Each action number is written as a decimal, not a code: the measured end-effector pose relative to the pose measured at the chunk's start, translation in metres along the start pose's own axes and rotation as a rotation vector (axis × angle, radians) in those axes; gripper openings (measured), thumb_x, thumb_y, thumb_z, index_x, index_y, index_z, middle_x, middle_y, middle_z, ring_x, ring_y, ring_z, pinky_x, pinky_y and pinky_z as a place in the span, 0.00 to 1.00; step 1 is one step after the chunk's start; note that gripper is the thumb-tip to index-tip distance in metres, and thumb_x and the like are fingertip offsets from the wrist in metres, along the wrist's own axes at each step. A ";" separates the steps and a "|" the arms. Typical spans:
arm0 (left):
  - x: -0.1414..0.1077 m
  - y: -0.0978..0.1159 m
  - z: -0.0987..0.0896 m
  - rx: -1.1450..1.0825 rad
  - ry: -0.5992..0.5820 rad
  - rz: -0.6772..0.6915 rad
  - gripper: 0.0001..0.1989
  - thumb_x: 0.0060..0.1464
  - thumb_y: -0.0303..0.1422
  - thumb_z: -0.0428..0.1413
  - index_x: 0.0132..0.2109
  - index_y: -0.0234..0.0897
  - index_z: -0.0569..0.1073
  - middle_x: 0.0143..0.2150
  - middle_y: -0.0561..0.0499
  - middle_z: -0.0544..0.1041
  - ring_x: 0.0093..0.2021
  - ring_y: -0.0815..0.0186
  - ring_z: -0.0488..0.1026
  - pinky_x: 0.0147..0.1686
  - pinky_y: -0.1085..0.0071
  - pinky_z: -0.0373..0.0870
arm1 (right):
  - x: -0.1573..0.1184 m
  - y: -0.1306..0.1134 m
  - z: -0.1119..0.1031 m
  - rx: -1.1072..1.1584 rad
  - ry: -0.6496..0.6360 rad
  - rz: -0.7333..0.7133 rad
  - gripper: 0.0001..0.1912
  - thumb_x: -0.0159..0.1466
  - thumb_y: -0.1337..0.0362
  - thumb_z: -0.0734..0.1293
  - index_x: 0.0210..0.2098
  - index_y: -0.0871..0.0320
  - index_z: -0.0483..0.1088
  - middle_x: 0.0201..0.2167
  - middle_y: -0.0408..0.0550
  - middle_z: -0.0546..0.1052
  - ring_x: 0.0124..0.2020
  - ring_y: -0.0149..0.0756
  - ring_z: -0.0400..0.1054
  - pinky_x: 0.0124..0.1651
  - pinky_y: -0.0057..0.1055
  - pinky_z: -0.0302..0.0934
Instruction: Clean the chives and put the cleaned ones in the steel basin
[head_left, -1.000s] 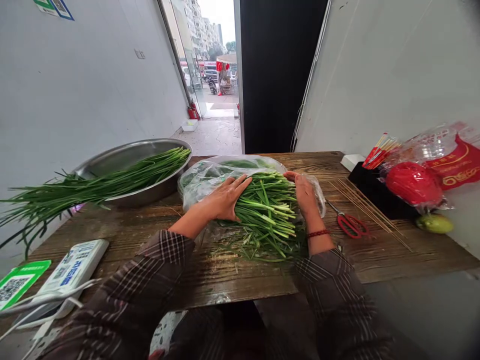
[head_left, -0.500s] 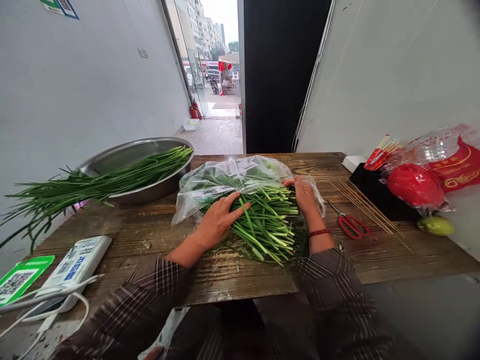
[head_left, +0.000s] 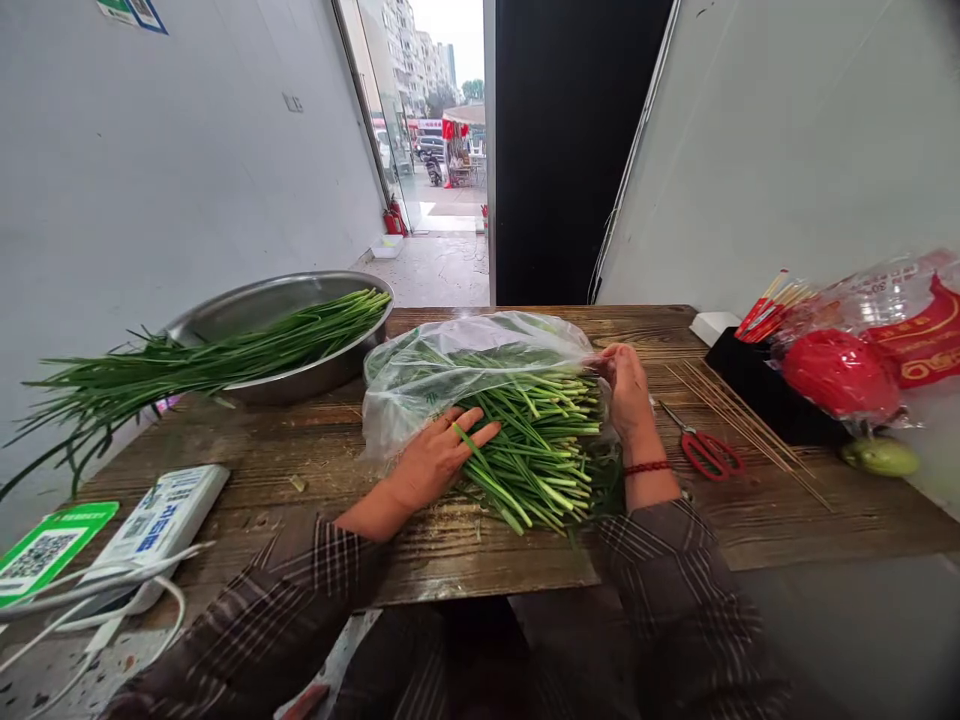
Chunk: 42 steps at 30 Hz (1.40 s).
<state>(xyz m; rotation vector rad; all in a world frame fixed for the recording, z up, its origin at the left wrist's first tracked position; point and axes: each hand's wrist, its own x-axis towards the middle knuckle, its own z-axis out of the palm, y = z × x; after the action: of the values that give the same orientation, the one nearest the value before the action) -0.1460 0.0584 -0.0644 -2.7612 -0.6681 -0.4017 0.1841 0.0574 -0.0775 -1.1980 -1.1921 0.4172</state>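
Observation:
A pile of green stalks (head_left: 540, 440) lies at the middle of the wooden table, partly under a clear plastic bag (head_left: 420, 375). My left hand (head_left: 439, 455) rests on the left side of the pile, fingers apart, with a stalk across the fingertips. At the pile's right, my right hand (head_left: 626, 390) pinches the edge of the bag between thumb and fingers. The cut ends of the stalks point right, between the two hands.
A metal basin (head_left: 277, 385) with long green leaves hanging out stands at the left. Red-handled scissors (head_left: 709, 452), thin sticks (head_left: 742, 425) and a black box (head_left: 765, 400) lie right. A white device (head_left: 154, 530) with cables and a green card (head_left: 56, 550) are front left.
My right hand has lifted slightly and moved from the pile's edge to the bag's edge, which is pulled tauter. My left hand stays on the stalks, a little lower.

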 end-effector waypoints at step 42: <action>0.031 -0.098 -0.010 -0.502 0.190 -0.618 0.33 0.61 0.48 0.45 0.66 0.33 0.62 0.65 0.41 0.68 0.63 0.54 0.65 0.64 0.55 0.59 | 0.004 0.031 0.019 -0.461 -0.057 0.033 0.38 0.66 0.39 0.45 0.40 0.56 0.77 0.41 0.56 0.80 0.45 0.45 0.72 0.52 0.40 0.63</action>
<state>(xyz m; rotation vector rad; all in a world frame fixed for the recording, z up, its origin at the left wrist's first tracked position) -0.1682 0.1514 -0.0256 -2.8307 -1.5485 -1.0704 0.1787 0.0815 -0.1044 -1.6105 -1.3632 0.2044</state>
